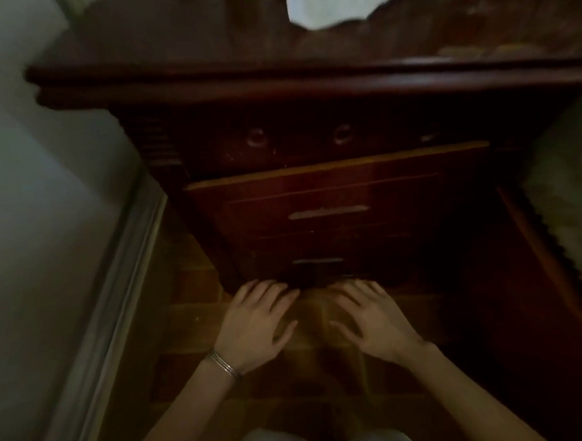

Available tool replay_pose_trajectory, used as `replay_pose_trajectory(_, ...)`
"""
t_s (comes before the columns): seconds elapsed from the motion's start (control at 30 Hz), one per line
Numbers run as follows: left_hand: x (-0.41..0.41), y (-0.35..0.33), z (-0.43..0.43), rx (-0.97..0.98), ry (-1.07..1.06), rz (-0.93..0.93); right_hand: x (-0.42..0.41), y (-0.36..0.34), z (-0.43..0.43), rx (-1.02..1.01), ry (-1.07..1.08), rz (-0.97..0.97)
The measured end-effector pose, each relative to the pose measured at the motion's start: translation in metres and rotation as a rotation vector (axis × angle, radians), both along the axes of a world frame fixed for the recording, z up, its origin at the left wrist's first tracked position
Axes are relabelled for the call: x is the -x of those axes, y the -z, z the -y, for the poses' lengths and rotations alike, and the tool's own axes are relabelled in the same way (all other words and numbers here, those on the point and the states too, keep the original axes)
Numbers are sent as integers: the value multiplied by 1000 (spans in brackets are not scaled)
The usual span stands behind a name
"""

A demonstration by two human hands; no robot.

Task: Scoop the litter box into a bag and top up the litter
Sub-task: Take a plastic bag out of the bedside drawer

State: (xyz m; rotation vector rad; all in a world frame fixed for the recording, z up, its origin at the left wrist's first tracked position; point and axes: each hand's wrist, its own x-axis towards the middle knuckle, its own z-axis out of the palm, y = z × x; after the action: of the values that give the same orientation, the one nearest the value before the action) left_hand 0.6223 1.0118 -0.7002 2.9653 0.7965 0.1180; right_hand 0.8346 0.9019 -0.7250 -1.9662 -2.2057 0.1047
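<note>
The left hand (257, 320), a bracelet (223, 365) on its wrist, and the right hand (369, 320) both reach low to the foot of a dark wooden cabinet (309, 84). Their fingers are stretched and spread and hold nothing. The fingertips sit at the shadowed lower edge, and I cannot tell whether they touch the wood.

No litter box, bag or scoop is anywhere in sight, so I'd say the scooping has not begun. This looks like a hunt for supplies, probably a bag. The next move, I'd guess, calls for hooking the handle of the lowest drawer (317, 261) and drawing it toward the near side, or feeling in the gap beneath.

Above it, the upper drawer (331, 184) stands pulled out a little, slightly askew, but its inside is hidden from here, so what it holds is unknown. A white cloth (339, 2) lies on the far part of the cabinet top. A pale wall (45, 199) runs along the left.
</note>
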Motion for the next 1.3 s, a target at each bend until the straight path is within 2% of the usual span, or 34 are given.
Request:
replay_pose_trajectory(0.1,-3,26,-4,-1,1,-16,-6,30,-8,58,20,-9)
replay_pose_trajectory(0.17,-3,29,-5,31,-21,-12,-8,37,-13,121,86,-115)
replay_pose_trajectory(0.27,0,28,-4,51,-36,-1,-6,41,-20,232,300,-569)
replay_pose_trajectory(0.37,1,29,-7,41,-24,3,-3,41,-36,233,546,-1115)
replay_pose_trajectory(0.43,2,31,-9,27,-21,2,-4,42,-49,226,675,-1387)
replay_pose_trajectory(0.77,13,28,-6,17,-24,14,-8,42,-66,148,817,-2336)
replay_pose_trajectory(0.93,17,25,3,23,-24,15,1,40,-66,122,812,-2509)
replay_pose_trajectory(1.3,39,8,30,-33,-22,40,26,45,-11,150,793,-2463)
